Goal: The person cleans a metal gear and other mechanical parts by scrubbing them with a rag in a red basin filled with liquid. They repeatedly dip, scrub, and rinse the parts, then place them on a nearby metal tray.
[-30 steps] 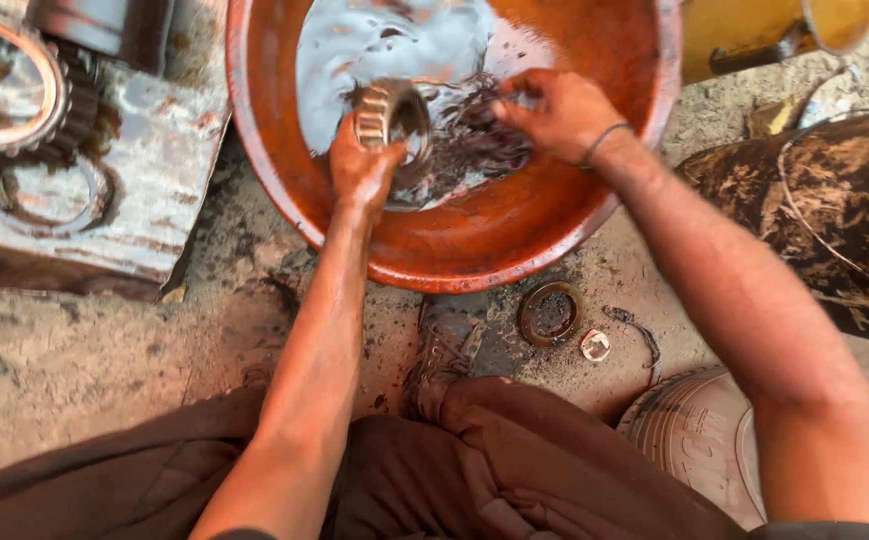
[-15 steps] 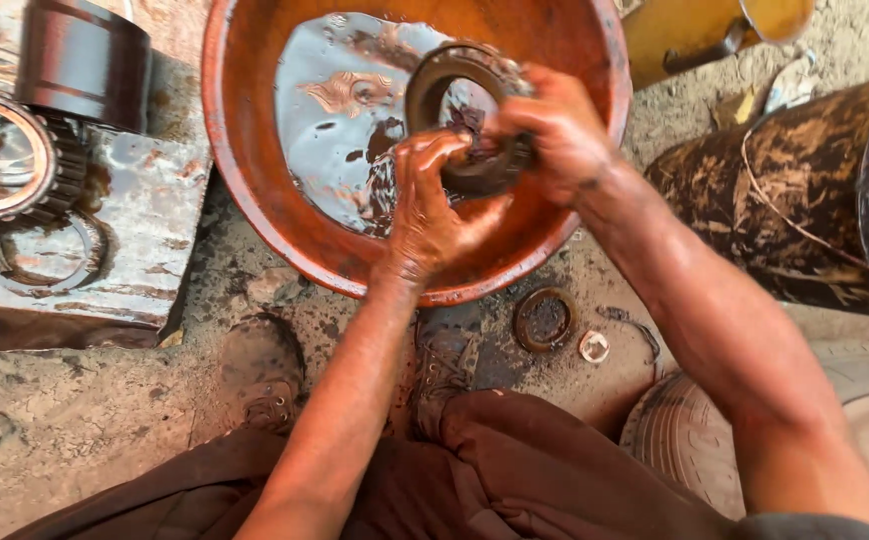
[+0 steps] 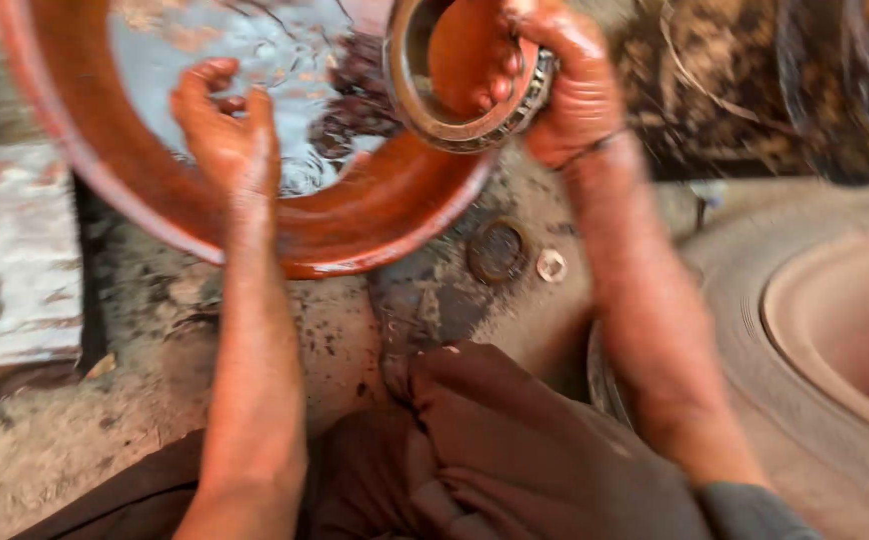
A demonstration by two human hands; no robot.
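Since half a second ago the right hand (image 3: 570,95) has lifted the bearing ring (image 3: 465,85) up to the top centre, clear of the liquid.
Upper left, the left hand (image 3: 225,135) hangs loosely curled and empty over the orange basin (image 3: 375,235); to its right, fingers hook through the ring, gripping it. Best held tilted over the basin to drain. The ring looks metal, wet, with rollers along its rim.

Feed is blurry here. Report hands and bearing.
Right hand grips bearing, lifted over basin. Left hand empty, above the liquid. Nothing in the way.
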